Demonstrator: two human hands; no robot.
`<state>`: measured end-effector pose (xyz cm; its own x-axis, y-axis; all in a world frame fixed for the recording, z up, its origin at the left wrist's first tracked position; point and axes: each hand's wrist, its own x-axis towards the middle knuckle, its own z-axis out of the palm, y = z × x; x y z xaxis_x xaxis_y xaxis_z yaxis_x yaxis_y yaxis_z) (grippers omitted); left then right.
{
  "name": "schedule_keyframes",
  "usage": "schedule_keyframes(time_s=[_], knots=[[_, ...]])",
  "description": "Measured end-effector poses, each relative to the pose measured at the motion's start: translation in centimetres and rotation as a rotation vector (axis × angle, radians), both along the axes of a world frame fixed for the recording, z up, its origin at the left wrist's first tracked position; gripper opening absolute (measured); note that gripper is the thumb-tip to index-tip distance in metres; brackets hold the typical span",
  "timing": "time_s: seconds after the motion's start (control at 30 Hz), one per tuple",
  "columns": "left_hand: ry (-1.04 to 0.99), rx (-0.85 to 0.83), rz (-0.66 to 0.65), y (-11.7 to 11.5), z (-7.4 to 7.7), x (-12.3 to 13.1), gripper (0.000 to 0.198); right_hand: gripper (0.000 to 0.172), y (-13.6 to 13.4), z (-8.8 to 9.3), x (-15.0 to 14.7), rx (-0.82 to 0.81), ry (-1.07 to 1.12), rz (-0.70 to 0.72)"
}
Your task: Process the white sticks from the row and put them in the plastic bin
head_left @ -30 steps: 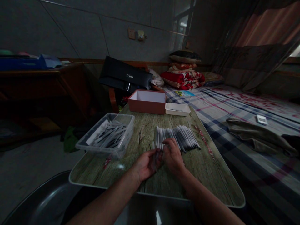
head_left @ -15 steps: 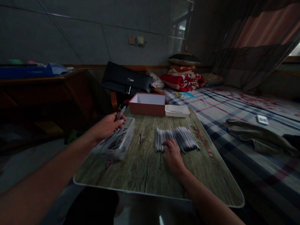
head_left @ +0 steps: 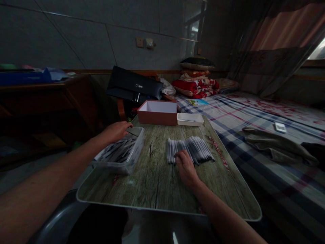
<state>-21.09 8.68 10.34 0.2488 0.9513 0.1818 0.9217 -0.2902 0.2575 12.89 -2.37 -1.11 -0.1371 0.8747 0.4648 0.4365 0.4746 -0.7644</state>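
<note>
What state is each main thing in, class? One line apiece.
Plastic tub: open, holding loose pens
Row of pens: lying side by side
Brown box: open-topped
White tray: open, something thin inside
Red quilt: folded
Cloth: crumpled
Left hand: over the tub, grip unclear
Right hand: curled at the row's near edge

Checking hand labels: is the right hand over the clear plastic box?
No, the right hand is at the row of pens, while the left hand is over the clear plastic box.
</note>
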Motion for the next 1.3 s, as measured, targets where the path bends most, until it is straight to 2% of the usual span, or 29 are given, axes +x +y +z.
schedule_keyframes(time_s=[0.13, 0.23, 0.3, 0.37, 0.4, 0.47, 0.53, 0.6, 0.67, 0.77, 1.0, 1.13, 1.3], knots=[[-0.042, 0.159, -0.033, -2.8, 1.6, 2.0, 0.022, 0.016, -0.1, 0.1, 0.0, 0.003, -0.013, 0.003], [-0.167, 0.218, -0.136, -6.8, 1.8, 6.1, 0.023, 0.016, -0.1, 0.2, 0.0, 0.002, -0.005, -0.001], [-0.262, 0.167, -0.218, -9.5, 0.8, 9.6, 0.024, 0.016, 0.1, 0.1, -0.1, -0.005, 0.007, -0.018], [-0.324, 0.066, -0.283, -11.3, -1.2, 12.9, 0.022, 0.015, 0.2, 0.0, 0.0, -0.011, 0.017, -0.035], [-0.278, -0.005, -0.312, -11.7, -2.4, 14.4, 0.023, 0.015, 0.2, -0.1, 0.0, -0.011, 0.021, -0.042], [-0.142, -0.036, -0.277, -11.3, -4.8, 16.5, 0.022, 0.015, 0.3, -0.2, 0.2, -0.006, 0.021, -0.046], [-0.055, -0.074, -0.163, -9.7, -6.8, 17.8, 0.019, 0.015, 0.3, -0.2, 0.3, -0.005, 0.016, -0.046], [-0.058, -0.131, -0.028, -7.7, -8.2, 18.3, 0.015, 0.015, 0.2, -0.2, 0.4, -0.009, 0.01, -0.048], [-0.074, -0.179, 0.053, -6.1, -8.9, 18.5, 0.017, 0.015, 0.2, -0.2, 0.5, -0.009, 0.006, -0.045], [-0.09, -0.212, 0.096, -5.0, -9.3, 18.7, 0.021, 0.015, 0.1, -0.1, 0.4, 0.005, -0.002, -0.034], [-0.011, -0.252, 0.155, -4.7, -9.0, 18.8, 0.034, 0.015, 0.2, -0.2, 0.3, 0.014, -0.016, -0.034], [0.048, -0.28, 0.162, -4.4, -8.7, 18.1, 0.039, 0.016, 0.1, -0.1, 0.2, -0.003, -0.04, -0.032], [0.018, -0.337, 0.212, -4.2, -9.0, 16.7, 0.044, 0.014, 0.1, -0.2, 0.1, -0.003, -0.036, -0.017]])
